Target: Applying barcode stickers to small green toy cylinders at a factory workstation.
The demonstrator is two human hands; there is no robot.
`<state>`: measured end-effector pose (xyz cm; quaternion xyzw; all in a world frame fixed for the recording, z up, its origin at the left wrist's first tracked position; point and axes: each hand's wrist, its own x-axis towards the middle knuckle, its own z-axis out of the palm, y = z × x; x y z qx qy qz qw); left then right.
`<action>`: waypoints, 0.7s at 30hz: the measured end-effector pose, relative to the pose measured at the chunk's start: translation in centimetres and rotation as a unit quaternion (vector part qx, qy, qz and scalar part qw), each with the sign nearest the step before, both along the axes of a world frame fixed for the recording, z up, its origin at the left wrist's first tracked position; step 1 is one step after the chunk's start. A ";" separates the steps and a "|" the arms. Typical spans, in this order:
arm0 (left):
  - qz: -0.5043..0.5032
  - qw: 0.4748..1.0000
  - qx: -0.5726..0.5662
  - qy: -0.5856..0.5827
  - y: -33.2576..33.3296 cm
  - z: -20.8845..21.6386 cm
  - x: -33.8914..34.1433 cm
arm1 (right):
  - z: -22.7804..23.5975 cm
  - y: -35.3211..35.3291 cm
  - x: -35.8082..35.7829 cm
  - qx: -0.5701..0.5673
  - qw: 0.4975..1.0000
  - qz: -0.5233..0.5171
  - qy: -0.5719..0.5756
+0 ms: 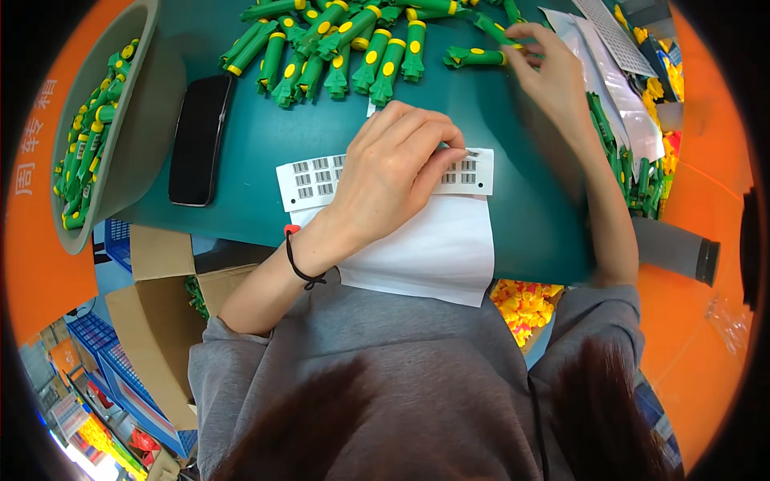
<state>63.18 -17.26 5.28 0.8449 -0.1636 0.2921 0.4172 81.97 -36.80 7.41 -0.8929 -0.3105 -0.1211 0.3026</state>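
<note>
Dark hair [313,417] hangs nearest the camera. The right hand [553,70], half closed, bends its thumb and forefinger around the yellow end of a green tube [491,28]; how firmly it grips, I cannot tell. That tube lies leftward and beyond it, its long axis slanting toward the desk's [533,236] far edge. The left hand [389,164], farther from that tube, pinches a small label [473,153] at the right end of a label sheet [305,168] near the desk's near edge. More tubes [337,76] crowd the far edge.

Two hands [393,164] [552,76], one phone [199,140], dozens of green tubes [373,58]
</note>
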 end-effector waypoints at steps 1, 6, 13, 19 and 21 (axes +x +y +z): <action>0.000 1.000 -0.008 0.010 0.0 0.1 0.1 | -0.2 -0.9 0.3 0.048 0.999 -0.006 0.008; 0.020 0.998 -0.046 -0.034 1.0 1.0 0.0 | 2.6 -1.4 -6.2 0.242 0.938 0.050 0.242; -0.056 0.973 -0.187 0.125 2.7 4.7 -1.2 | 1.2 -1.1 -13.3 0.300 0.862 0.116 0.391; -0.062 0.947 -0.137 0.283 2.6 5.6 -2.0 | -0.1 -0.7 -14.2 0.303 0.848 0.175 0.399; -0.063 0.938 -0.132 0.316 2.6 5.7 -1.8 | 0.1 -0.9 -14.3 0.301 0.847 0.168 0.405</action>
